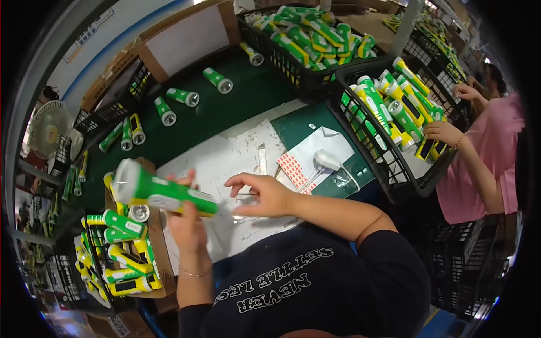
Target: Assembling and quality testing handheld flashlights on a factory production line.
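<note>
a worker in a dark printed shirt [315,287] sat or stood nearest the lens, a thin bracelet [193,274] on the left wrist. the left hand [191,228] gripped a green, white and yellow flashlight [177,195] toward nine o'clock, thumb and fingers closed around its body, its wide white head tilted up toward ten o'clock and slightly blurred. the right hand [265,195] hovered near the center, fingers curled and parted, over a scuffed white work sheet [225,155]. at eight o'clock, a heap of flashlights [127,262] lay beside brown cardboard [162,248]. toward two o'clock, a white device [327,159] with a cord sat on white paper [332,139], next to a red-and-white patterned sheet [292,169]. beyond it, a black crate [417,187] brimmed with more flashlights, where a co-worker in a pink top [479,152], at three o'clock, rested a hand [443,133]. farther off, toward eleven o'clock, several flashlights lay apart on a dark green surface [248,93]; at one o'clock, another black crate [309,80] was piled high. a fan [49,129] stood at ten o'clock.
</note>
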Demonstrator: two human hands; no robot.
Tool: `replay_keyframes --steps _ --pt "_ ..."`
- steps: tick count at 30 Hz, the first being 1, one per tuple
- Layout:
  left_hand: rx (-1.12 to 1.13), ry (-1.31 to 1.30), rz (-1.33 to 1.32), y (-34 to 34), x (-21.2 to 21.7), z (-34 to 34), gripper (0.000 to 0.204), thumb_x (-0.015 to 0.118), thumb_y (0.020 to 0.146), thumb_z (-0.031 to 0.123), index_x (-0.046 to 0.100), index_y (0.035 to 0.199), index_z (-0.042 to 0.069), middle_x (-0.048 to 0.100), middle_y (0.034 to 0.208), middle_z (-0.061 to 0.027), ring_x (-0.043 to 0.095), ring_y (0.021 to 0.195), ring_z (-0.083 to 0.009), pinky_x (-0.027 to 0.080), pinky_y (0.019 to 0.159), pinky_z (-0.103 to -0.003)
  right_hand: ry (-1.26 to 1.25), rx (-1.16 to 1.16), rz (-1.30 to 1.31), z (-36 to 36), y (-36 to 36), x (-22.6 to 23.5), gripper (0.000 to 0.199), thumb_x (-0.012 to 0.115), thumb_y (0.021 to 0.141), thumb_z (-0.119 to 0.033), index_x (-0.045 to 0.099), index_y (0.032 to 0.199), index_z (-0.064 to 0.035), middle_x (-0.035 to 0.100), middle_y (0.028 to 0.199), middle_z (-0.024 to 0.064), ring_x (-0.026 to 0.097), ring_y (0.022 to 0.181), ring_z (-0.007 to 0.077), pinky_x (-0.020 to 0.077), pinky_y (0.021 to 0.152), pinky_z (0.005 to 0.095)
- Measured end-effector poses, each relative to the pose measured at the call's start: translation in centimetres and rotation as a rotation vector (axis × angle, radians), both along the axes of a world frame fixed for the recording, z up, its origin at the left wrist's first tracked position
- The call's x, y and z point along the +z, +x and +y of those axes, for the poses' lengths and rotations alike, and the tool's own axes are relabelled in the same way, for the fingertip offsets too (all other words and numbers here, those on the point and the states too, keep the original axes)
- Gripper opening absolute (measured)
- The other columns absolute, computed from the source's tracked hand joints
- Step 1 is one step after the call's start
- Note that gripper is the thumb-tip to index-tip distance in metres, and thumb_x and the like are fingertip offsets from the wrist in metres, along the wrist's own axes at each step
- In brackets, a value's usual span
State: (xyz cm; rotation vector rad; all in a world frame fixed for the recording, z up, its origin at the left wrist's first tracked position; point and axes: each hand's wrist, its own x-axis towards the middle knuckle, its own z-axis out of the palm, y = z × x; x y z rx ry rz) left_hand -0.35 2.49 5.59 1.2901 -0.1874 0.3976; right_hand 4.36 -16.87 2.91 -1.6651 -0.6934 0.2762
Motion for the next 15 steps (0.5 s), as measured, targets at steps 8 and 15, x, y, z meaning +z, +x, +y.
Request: replay_keyframes --steps 8,15 --pt "-0.415 -0.074 0.404 0.3 -0.7 -3.9 0.075 0.048 0.088 0.048 0.014 0.143 0.010 0.028 0.143 -0.0094 0.022 0.134 -0.0244 0.014 0.105 -0.047 0.022 -0.142 0.133 -4.7 -0.1 1.2 0.034 0.068 0.078 -0.021 0.053 0.103 -0.0042 0.058 0.074 0.0005 0.052 0.065 0.0049 0.0423 0.059 0.0209" --pt "-0.435 -0.151 0.479 1.7 -2.4 -2.7 0.053 0.047 0.090 0.030 0.031 0.137 0.012 0.046 0.129 -0.0065 0.037 0.125 -0.0196 0.029 0.098 -0.040 -0.700 -1.058 -0.194 -21.4 3.2 6.3 0.054 0.062 0.071 -0.050 0.057 0.096 -0.0014 0.063 0.079 0.0162 0.061 0.073 0.0270 0.0476 0.067 0.0360"
